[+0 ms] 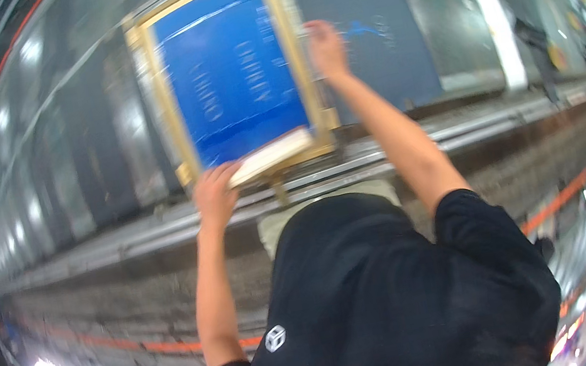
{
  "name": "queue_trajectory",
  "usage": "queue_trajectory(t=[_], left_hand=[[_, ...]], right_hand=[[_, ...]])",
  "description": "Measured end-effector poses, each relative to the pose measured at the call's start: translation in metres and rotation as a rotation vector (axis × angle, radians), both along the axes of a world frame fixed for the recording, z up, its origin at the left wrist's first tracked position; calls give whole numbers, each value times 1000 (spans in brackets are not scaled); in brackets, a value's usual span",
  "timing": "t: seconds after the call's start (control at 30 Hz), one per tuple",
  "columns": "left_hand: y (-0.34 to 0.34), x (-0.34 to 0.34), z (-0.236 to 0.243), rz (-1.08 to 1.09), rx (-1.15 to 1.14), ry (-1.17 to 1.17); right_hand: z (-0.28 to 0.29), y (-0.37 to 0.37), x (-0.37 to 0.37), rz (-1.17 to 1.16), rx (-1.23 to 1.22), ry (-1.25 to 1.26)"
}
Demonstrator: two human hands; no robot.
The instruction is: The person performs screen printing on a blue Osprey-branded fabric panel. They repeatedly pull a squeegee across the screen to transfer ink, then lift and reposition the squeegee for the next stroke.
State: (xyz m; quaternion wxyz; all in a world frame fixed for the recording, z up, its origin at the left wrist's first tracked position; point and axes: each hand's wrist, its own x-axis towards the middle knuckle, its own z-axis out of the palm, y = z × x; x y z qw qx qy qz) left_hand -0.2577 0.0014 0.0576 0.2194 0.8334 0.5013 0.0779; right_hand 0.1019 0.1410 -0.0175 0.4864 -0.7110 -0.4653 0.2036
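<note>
Left hand (215, 196) at the near left corner, fingers over the left end of a pale bar (274, 156), thumb out of sight, so whether it's pinching I can't tell! The bar slants along the near end of a blue panel (230, 72), which lies inside a yellowish frame (292, 42). Right hand (327, 50) up by the frame's right side, fingers bent, too smeared to call spread or pressed together, or even touching. Under it all, a long, glossy grey-green table (457, 36), a dark grey panel (402, 46) right of the frame, a white strip (491, 18) beyond that. Nearer, a metal rail (412, 149) runs along the table's edge, an orange strip (579, 183) lower down. Lower corners: glare and blur, nothing readable there. A black shirt (398, 290) covers the lower middle, and the fisheye's dark rim cuts off both table ends.
</note>
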Motion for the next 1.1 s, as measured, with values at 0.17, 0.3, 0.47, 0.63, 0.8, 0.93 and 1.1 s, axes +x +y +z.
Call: queue_trajectory(t=[0.17, 0.3, 0.47, 0.63, 0.8, 0.93, 1.1], left_hand=[[4, -2, -31, 5, 162, 7], [1, -17, -43, -119, 260, 58], [1, -61, -72, -137, 257, 1], [4, -80, -50, 44, 143, -103], [4, -85, -43, 120, 248, -106], [9, -82, -37, 202, 206, -132], [43, -84, -35, 206, 67, -215]], right_hand=[[-6, 3, -36, -86, -113, 151], [-12, 3, -61, -102, -129, 198], [-20, 2, -63, -110, -124, 194], [-40, 10, -63, -131, -7, 59], [-66, 17, -59, -122, -75, -14], [-77, 19, -50, -137, -167, -61], [-34, 12, -37, 39, -354, -645]])
